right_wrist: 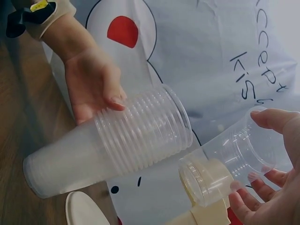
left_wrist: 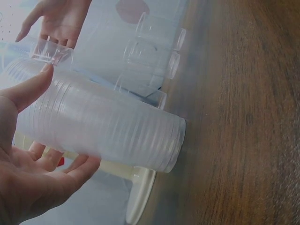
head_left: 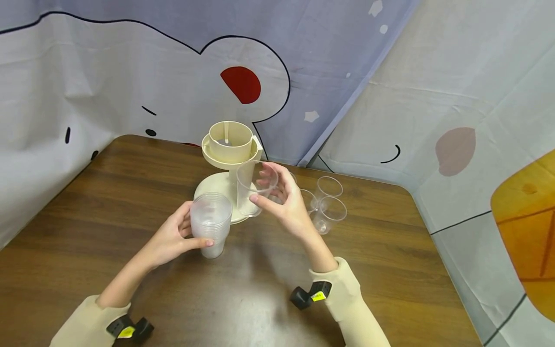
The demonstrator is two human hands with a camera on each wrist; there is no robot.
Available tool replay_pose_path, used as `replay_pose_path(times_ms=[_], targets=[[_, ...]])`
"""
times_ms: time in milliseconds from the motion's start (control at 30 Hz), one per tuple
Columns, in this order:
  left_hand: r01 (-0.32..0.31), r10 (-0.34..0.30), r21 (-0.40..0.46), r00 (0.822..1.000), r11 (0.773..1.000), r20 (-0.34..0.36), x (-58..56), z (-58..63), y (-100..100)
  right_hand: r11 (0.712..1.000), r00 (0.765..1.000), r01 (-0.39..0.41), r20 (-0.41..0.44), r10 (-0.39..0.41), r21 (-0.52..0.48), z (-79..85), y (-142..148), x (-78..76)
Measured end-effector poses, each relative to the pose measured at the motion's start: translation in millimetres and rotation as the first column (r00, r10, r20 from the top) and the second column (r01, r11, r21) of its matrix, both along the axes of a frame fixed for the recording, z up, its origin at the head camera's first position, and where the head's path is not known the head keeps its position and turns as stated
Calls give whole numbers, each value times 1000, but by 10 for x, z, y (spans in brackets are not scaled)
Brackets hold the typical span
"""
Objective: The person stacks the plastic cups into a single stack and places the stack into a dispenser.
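Observation:
My left hand (head_left: 173, 238) grips a tall stack of nested clear plastic cups (head_left: 211, 224), thumb on the near side and fingers round the far side. In the left wrist view the stack's bottom end (left_wrist: 171, 145) is close to the wooden tabletop. My right hand (head_left: 284, 202) holds a single clear plastic cup (head_left: 248, 198) near its rim, thumb and fingers on opposite sides; its open mouth faces up. This cup overlaps a cream plastic stand (head_left: 231, 149) in the head view. The stand has a round base, a column and a ring-shaped top holder.
Several clear cups (head_left: 331, 214) stand upright in a cluster on the brown wooden table (head_left: 381, 250), right of my right hand. Behind the table hangs a printed curtain (head_left: 173, 86) with cartoon shapes, close to the back edge. A wrist camera (head_left: 310, 294) sits on each sleeve.

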State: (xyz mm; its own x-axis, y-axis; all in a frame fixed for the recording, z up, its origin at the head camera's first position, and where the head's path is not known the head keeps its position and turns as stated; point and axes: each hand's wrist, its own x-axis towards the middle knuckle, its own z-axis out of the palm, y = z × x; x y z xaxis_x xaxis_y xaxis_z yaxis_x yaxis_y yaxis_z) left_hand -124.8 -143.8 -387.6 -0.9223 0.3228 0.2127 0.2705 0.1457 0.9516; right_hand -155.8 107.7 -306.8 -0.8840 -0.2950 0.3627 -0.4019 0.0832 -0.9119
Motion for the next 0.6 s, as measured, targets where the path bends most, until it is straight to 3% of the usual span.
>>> replay_pose_path(times_ms=[600], targets=[[-6,6,-5,1000,1000,9,-2,-3,6,992,997,-66,-43,62,-106,27,-76,5]])
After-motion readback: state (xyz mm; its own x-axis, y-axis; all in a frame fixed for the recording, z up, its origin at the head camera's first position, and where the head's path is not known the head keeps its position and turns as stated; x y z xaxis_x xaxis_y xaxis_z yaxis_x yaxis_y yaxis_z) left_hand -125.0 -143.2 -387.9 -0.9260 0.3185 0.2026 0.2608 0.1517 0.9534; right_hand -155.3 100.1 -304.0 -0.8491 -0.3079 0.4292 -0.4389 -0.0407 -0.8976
